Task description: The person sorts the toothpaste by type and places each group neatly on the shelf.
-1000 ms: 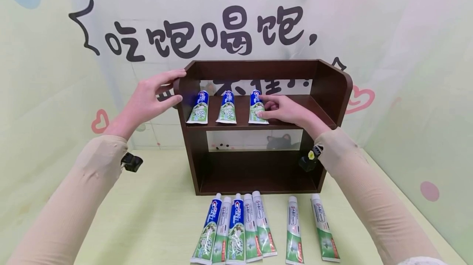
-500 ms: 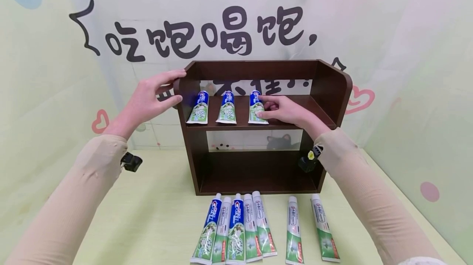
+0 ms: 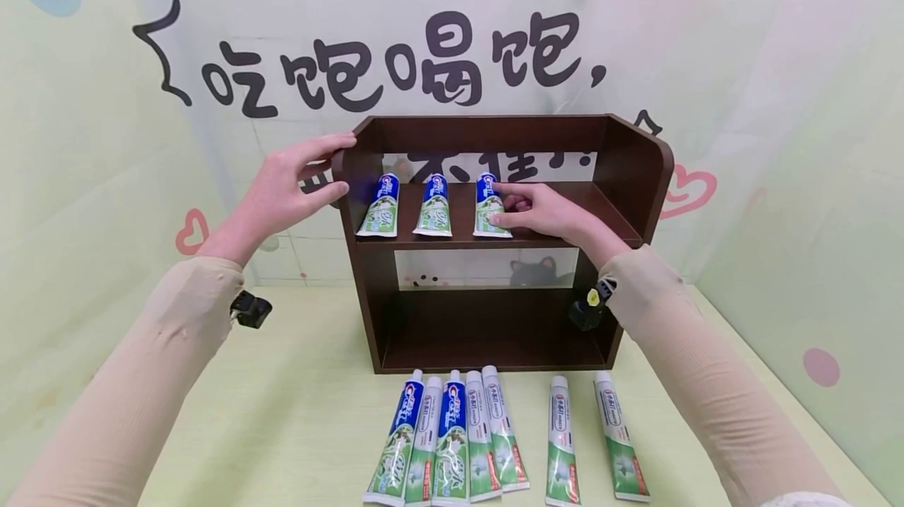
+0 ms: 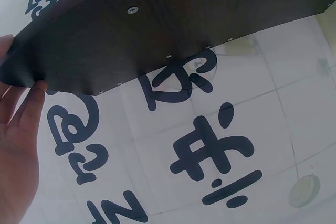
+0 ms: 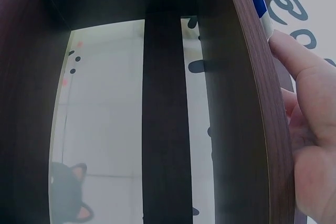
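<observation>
A dark brown two-tier shelf (image 3: 487, 134) stands against the wall. My left hand (image 3: 278, 189) grips the upper left corner of its side panel (image 4: 173, 19), the thumb on the outer face. Three blue-and-green toothpaste tubes lie on the upper tier, caps toward the back: a left tube (image 3: 379, 209), a middle tube (image 3: 433, 209) and a right tube (image 3: 487, 205). My right hand (image 3: 544, 209) holds the right tube by its right edge, index finger near the cap end and thumb lower down; the other fingers are curled. In the right wrist view the board hides most of this tube (image 5: 260, 6).
On the table (image 3: 282, 413) before the shelf lie several more tubes. Blue-and-green tubes (image 3: 399, 436) and white-and-green tubes (image 3: 480, 436) lie close together; two white-and-green ones, a nearer one (image 3: 563, 440) and a far right one (image 3: 621, 436), lie apart. The lower tier (image 3: 494, 326) is below.
The right tube on the upper tier has shifted very slightly left under my right hand's fingers. My left hand stays at the shelf corner.
</observation>
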Demonstrator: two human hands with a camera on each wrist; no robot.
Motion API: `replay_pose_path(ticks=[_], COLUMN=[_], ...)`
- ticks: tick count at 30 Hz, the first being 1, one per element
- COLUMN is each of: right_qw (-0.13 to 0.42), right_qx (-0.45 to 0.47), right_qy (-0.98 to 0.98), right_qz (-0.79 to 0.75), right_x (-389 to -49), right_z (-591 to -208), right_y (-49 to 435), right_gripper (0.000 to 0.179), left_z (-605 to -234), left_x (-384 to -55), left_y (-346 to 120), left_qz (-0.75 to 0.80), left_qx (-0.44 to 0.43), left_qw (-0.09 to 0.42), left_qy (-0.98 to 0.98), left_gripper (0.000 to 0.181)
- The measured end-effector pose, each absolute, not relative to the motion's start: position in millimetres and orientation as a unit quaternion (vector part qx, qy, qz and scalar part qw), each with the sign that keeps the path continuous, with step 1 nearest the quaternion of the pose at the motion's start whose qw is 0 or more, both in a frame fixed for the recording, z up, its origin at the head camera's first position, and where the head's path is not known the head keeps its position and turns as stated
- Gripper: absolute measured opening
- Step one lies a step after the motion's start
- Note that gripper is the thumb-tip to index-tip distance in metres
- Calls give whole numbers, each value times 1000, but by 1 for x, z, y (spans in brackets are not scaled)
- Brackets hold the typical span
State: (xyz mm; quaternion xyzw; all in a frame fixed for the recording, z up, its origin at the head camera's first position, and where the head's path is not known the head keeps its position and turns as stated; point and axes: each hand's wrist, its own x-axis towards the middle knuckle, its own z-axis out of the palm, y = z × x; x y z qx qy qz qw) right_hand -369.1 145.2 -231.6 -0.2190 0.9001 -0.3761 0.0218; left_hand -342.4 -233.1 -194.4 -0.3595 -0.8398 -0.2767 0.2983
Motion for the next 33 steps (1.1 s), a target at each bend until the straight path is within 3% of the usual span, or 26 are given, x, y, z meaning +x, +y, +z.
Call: replay_pose_path(ticks=[33], right_qw=[29], right_qx=[-225], right_qy=[895], right_qz=[-383], right_x=[-370], right_z=[-231], right_y=[145], right_gripper=[69], left_z=[-195], left_x=[-342], left_y=[-234], left_qz=[-279], left_qx=[-359], left_qw=[299], left_qy=[-839], left_gripper=[55])
